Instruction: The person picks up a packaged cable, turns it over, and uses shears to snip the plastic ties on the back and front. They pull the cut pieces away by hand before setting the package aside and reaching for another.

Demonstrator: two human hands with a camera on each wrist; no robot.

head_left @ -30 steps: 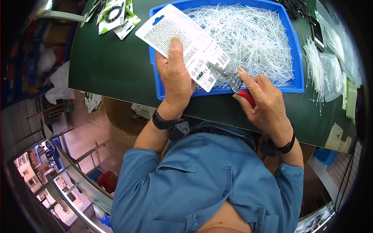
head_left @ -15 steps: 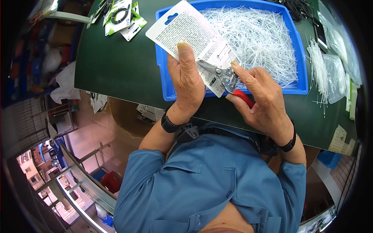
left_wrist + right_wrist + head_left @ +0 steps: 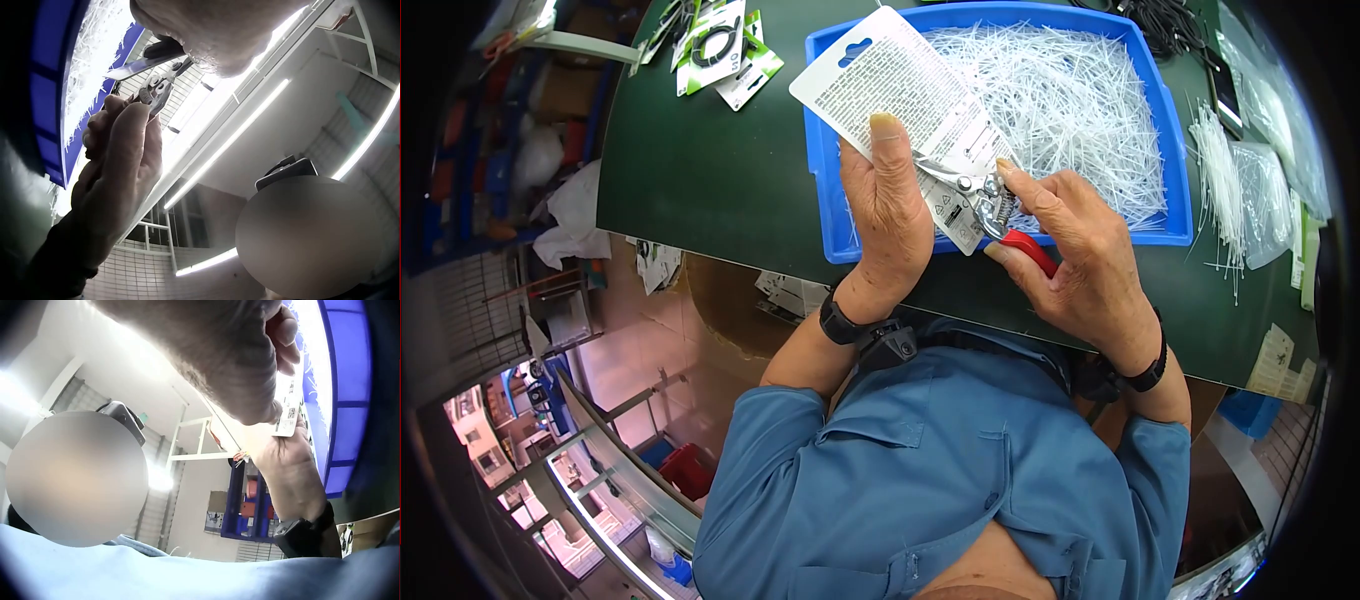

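In the head view the left hand [image 3: 890,215] holds a white printed card [image 3: 890,80] with a hang hole, thumb on its printed face, its fingers hidden behind. The right hand [image 3: 1090,245] grips red-handled cutters [image 3: 1030,246]; their metal blades lie over the lower part of the card, beside the left thumb. Whether the blades touch the card cannot be told. In the left wrist view the right hand [image 3: 119,150] holds the cutters [image 3: 159,87] near the left hand [image 3: 206,31]. The right wrist view shows the card's edge [image 3: 289,412] between both hands.
Behind the card a blue tray [image 3: 1178,150] holds a heap of thin white strips [image 3: 1060,110]. Packaged cables [image 3: 712,45] lie at the back left of the green table [image 3: 690,170]. On the right are a strip bundle [image 3: 1218,180], plastic bags [image 3: 1262,200] and dark cables [image 3: 1165,25].
The left hand and card have shifted right in the head view. The cutters' blades have moved left relative to the card, up beside the left thumb.
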